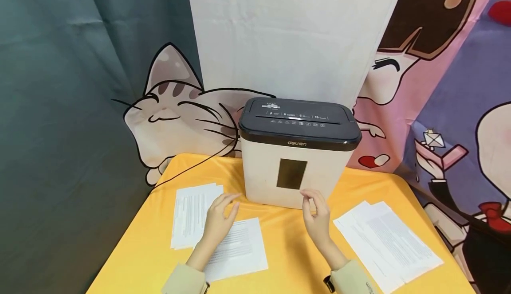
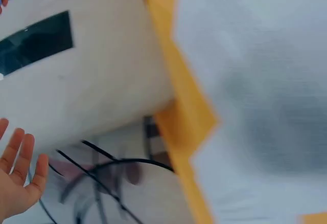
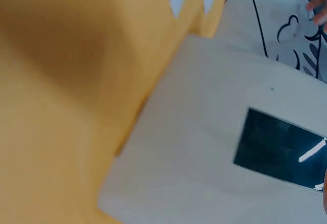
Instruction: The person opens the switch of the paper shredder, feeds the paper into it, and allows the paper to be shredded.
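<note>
A white paper shredder (image 1: 259,174) with a black top and a small dark window (image 1: 292,174) stands upright at the back of the table. In front of its left lower corner my left hand (image 1: 218,223) hovers with relaxed fingers, holding nothing; it overlaps a printed sheet (image 1: 243,252) in the head view. The left wrist view shows that hand (image 2: 20,178) with its fingers spread. Before the shredder's right half hangs my right hand (image 1: 317,218), empty, fingers loosely bent. Only a sliver of it appears at the right wrist view's edge.
More printed sheets (image 1: 193,216) lie at the left, and another overlapping pair of papers (image 1: 389,245) is at the right. A thin black cord (image 1: 187,170) runs from behind the shredder over the left table edge. Cartoon-printed curtains (image 1: 287,32) hang close behind the yellow tablecloth (image 1: 291,258).
</note>
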Available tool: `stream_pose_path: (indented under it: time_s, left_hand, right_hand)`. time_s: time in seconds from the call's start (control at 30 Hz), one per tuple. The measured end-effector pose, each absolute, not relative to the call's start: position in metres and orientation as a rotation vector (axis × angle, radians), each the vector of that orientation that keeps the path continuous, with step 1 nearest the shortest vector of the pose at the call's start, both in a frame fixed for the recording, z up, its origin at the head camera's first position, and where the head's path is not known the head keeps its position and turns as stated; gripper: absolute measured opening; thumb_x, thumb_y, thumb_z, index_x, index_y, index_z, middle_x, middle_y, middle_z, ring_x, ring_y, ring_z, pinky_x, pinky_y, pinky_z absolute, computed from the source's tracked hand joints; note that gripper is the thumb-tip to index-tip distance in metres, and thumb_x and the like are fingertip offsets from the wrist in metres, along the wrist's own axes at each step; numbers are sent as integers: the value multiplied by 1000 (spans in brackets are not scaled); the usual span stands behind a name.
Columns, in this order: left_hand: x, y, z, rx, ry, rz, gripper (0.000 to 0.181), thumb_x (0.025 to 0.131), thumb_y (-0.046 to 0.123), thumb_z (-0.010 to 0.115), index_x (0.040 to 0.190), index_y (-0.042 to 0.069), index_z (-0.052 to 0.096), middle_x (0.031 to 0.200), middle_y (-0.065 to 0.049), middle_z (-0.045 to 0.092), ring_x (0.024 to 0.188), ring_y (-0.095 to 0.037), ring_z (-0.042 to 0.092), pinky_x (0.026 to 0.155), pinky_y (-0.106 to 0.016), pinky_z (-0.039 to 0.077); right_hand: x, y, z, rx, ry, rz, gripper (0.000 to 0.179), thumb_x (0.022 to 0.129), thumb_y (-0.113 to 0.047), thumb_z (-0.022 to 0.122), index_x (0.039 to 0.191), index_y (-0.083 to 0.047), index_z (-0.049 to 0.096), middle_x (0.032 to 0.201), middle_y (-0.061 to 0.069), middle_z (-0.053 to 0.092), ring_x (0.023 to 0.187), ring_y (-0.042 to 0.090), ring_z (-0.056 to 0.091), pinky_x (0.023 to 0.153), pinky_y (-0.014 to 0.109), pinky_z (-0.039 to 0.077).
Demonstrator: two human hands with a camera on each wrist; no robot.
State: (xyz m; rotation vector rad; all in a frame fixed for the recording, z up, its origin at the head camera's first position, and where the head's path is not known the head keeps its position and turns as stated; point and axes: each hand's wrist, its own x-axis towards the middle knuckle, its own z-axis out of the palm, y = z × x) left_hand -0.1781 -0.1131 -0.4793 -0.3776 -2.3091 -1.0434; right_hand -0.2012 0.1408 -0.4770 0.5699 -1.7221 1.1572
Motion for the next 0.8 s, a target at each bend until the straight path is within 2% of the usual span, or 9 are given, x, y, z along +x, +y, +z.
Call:
stream_pose_path:
  time_s: [0.17, 0.27, 0.37, 0.47, 0.63, 0.8]
  left_hand:
    - [-158, -139, -511, -162, -2416, -992, 25, 83, 7, 69, 109, 9, 68, 101, -4, 68, 85, -19, 63, 72, -36, 52]
    - [-151, -151, -524, -83, -2500, -975, 27, 84, 7, 68, 111, 8, 67, 100, -7, 68, 86, -22, 63, 71, -38, 52]
    - [-146, -162, -534, -51, -2591, -928, 29, 84, 8, 67, 112, 4, 65, 105, -14, 66, 91, -29, 62, 74, -44, 52]
    - [-142, -173, -543, 3, -2705, -832, 34, 83, 12, 67, 115, 1, 63, 111, -19, 62, 98, -37, 59, 75, -50, 51]
    - [-138, -192, -553, 143, -2872, -717, 48, 81, 20, 70, 122, -2, 58, 117, -26, 56, 104, -44, 54, 74, -55, 50]
    - [-142, -210, -557, 158, -2966, -707, 64, 75, 27, 76, 126, -5, 53, 115, -29, 55, 100, -45, 54, 71, -55, 49]
  right_hand:
    - [-190, 132, -501, 548, -1770, 1172, 32, 67, 31, 52, 87, 9, 64, 82, 19, 64, 79, 19, 57, 80, 9, 43]
    - [-185, 127, -512, 533, -1839, 1204, 30, 72, 28, 53, 91, 7, 64, 84, 16, 64, 79, 19, 57, 78, 10, 44]
    - [-181, 121, -519, 481, -1958, 1231, 25, 77, 22, 55, 95, 6, 64, 90, 12, 64, 81, 19, 57, 76, 14, 45]
    - [-177, 114, -525, 389, -2148, 1275, 23, 82, 14, 58, 102, 3, 63, 100, 9, 63, 93, 21, 55, 78, 24, 47]
    - [-171, 106, -533, 260, -2458, 1438, 26, 88, 2, 57, 114, -1, 59, 118, 16, 58, 110, 35, 50, 82, 47, 47]
    - [-167, 99, -542, 258, -2601, 1626, 32, 89, 0, 56, 121, 6, 53, 122, 26, 52, 108, 43, 48, 83, 44, 49]
